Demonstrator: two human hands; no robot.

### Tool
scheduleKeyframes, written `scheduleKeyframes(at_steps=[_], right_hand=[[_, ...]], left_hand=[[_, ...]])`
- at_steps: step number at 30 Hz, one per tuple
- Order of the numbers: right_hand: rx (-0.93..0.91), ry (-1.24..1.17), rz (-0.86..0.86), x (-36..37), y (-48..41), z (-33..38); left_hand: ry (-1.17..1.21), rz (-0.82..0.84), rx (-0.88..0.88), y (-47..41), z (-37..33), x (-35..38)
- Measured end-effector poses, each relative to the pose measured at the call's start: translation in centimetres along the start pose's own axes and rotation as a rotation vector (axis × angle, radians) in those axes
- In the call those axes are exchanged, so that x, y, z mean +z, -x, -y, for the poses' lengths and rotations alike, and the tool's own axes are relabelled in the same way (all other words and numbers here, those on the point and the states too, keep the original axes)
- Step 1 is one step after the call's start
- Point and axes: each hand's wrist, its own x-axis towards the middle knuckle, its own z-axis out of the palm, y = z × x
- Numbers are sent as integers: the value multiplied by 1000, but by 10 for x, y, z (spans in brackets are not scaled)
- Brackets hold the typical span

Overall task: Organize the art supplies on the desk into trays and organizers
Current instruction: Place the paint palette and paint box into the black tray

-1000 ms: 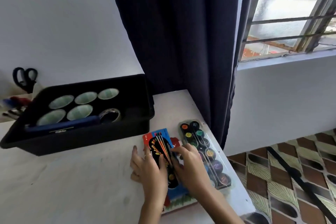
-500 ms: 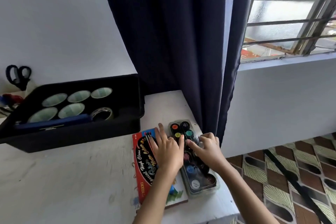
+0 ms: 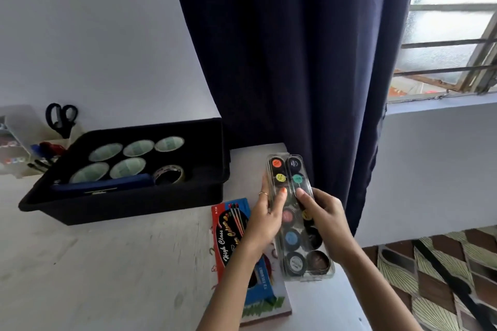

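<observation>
Head view: the left hand (image 3: 265, 220) and right hand (image 3: 326, 219) clasp the paint set (image 3: 291, 239) by its long sides, thumbs on the lid, seemingly raised off the desk (image 3: 107, 263) beside the curtain (image 3: 282, 62). It probably belongs leftward in the black tray (image 3: 161, 204). Tape rolls (image 3: 127, 166) crowd that tray, and a paint box (image 3: 228, 231) lies underneath.

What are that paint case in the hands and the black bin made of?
Paint case: clear, glossy hard plastic, it seems; the paint pots show through it. Black bin: probably matte moulded plastic, judging by its rounded rim and corners.
</observation>
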Motion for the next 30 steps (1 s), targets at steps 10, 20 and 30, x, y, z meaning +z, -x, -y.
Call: scheduleKeyframes(at_steps=[10, 20, 30], right_hand=[[90, -130, 13, 88, -49, 59], [-29, -8, 225, 182, -104, 54], [99, 431, 101, 218, -158, -5]], left_hand=[[486, -321, 80, -13, -30, -75], [357, -434, 56, -74, -34, -181], [205, -234, -102, -126, 8, -218]])
